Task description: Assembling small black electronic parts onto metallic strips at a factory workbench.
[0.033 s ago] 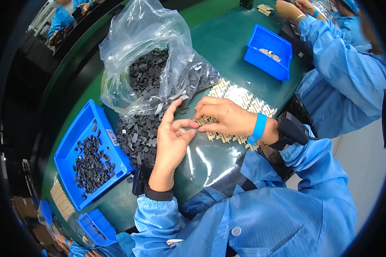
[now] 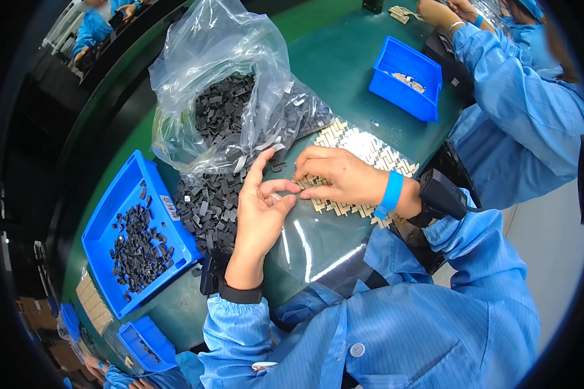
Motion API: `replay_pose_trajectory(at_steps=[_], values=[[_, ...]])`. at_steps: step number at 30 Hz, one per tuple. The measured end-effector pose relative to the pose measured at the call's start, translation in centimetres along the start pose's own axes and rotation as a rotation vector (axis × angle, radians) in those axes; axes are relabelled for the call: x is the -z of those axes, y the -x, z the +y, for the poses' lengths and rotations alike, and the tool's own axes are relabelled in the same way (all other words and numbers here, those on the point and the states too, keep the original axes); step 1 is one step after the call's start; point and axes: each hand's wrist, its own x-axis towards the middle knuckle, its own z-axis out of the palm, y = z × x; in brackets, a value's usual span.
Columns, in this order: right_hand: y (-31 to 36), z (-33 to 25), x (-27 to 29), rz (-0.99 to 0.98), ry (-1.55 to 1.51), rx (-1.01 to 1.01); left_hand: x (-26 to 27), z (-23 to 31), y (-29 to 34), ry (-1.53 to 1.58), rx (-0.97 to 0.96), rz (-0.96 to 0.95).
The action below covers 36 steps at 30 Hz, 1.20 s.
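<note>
Centre frame: left hand (image 2: 258, 211) and right hand (image 2: 344, 176) nearly meet, fingers closed in; anything pinched is hidden. Cream angular pieces (image 2: 399, 163) beside right; small black rectangular pieces (image 2: 207, 207) heaped centre-left. Probably fingertip assembly; next needs steady pinch.

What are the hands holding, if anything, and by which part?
It cannot be told: the left hand and right hand nearly meet at their fingertips; anything pinched there is unclear.

beige pieces (image 2: 363, 144), flat zigzag rows; black pieces (image 2: 207, 209) heaped loose, left
</note>
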Motion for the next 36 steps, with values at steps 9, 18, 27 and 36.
replay_pose_trajectory(at_steps=[9, 18, 27, 36], values=[[-0.2, 0.0, 0.0, 0.04, 0.018, 0.009, -0.5, 0.0, -0.3, -0.009, -0.014, 0.004], [0.4, -1.1, -0.1, 0.183, 0.123, -0.015, -1.6, 1.0, 1.1, -0.637, -0.085, 0.074], [2.1, -5.8, 0.0, 0.481, 0.41, 0.26, -3.5, 2.3, 5.1, -0.771, -0.534, 0.205], [2.3, -8.6, -0.6, 0.433, 0.472, 0.296, -3.8, 2.0, 7.4, 0.395, 0.031, 0.168]])
